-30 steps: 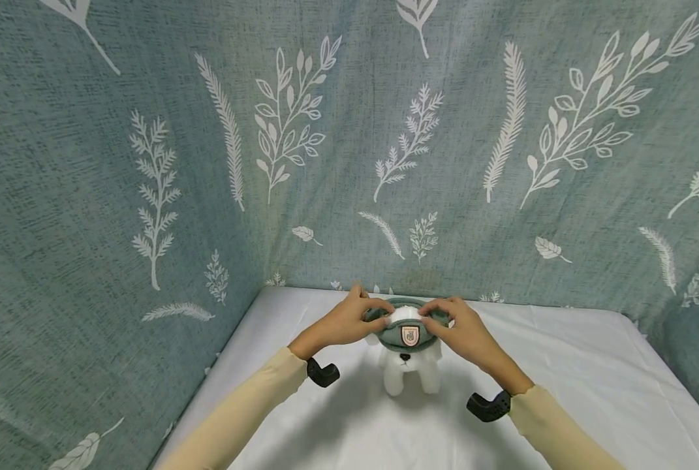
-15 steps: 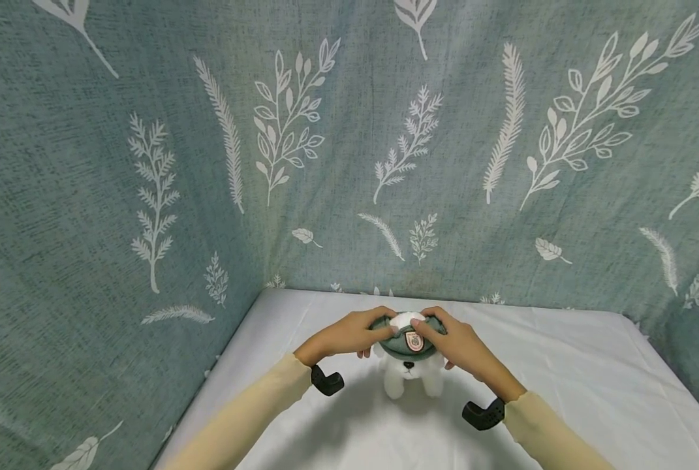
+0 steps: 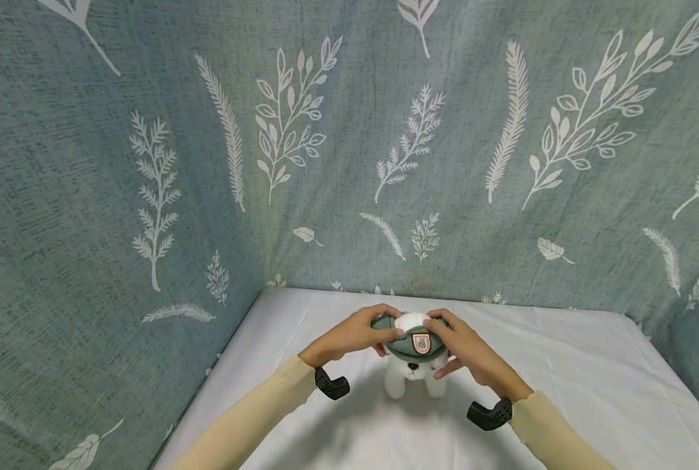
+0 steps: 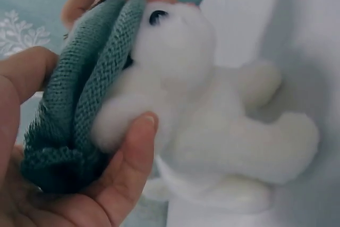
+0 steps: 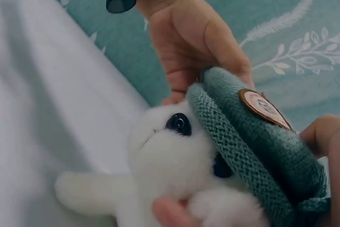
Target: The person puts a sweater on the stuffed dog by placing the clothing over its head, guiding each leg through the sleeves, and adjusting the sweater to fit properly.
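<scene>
A white plush dog (image 3: 412,372) stands on the bed-like white surface, facing the head camera. Over its head sits a green knitted hat (image 4: 79,89) with a rolled brim and a shield-shaped patch (image 5: 264,108). My left hand (image 3: 357,334) grips the hat's left side, thumb on the front and a finger (image 4: 142,136) against the dog's ear. On the other side my right hand (image 3: 469,346) grips the hat, thumb near the patch, lower fingers by the dog's cheek. White fur shows through the top of the hat between the hands.
White cloth (image 3: 560,365) covers the flat surface under the dog. Green fabric walls (image 3: 337,163) with white leaf prints rise behind it and at both sides. A black wrist camera (image 3: 490,414) is strapped to the right wrist, another (image 3: 331,384) to the left.
Both hands have come down lower around the hat, with fingers now reaching beside the dog's head. The hat sits slightly lower, and its patch has shifted a little to the right.
</scene>
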### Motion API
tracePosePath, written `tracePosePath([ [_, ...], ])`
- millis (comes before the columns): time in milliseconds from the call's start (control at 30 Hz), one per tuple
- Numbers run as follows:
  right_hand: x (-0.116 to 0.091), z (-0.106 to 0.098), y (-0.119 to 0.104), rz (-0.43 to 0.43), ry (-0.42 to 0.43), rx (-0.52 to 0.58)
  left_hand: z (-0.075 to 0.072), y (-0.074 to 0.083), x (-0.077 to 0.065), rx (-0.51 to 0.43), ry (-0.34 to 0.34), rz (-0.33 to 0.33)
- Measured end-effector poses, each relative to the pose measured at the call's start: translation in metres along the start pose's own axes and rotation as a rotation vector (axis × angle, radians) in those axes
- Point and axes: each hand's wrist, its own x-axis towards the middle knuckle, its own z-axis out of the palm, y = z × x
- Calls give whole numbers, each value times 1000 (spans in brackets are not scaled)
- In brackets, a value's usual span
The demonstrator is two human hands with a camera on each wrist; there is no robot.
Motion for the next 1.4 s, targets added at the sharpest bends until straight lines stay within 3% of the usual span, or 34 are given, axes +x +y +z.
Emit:
tracePosePath([
  [233,1,1,3,-16,-32,124,1,0,1,-92,15,-25],
  [500,4,-3,10,-23,-57,179,8,1,1,-69,95,-40],
  [767,2,-20,17,26,-139,39,12,-2,-1,-90,83,-75],
  [900,1,-21,18,26,-168,34,12,-6,-1,-144,71,-78],
  [1100,1,-14,21,-8,-150,122,12,-15,3,-292,111,-58],
  [1233,2,-11,23,-24,-140,186,15,-16,3,-309,149,-75],
  [1400,2,-10,24,-21,-114,222,14,-18,4,-297,116,-53],
])
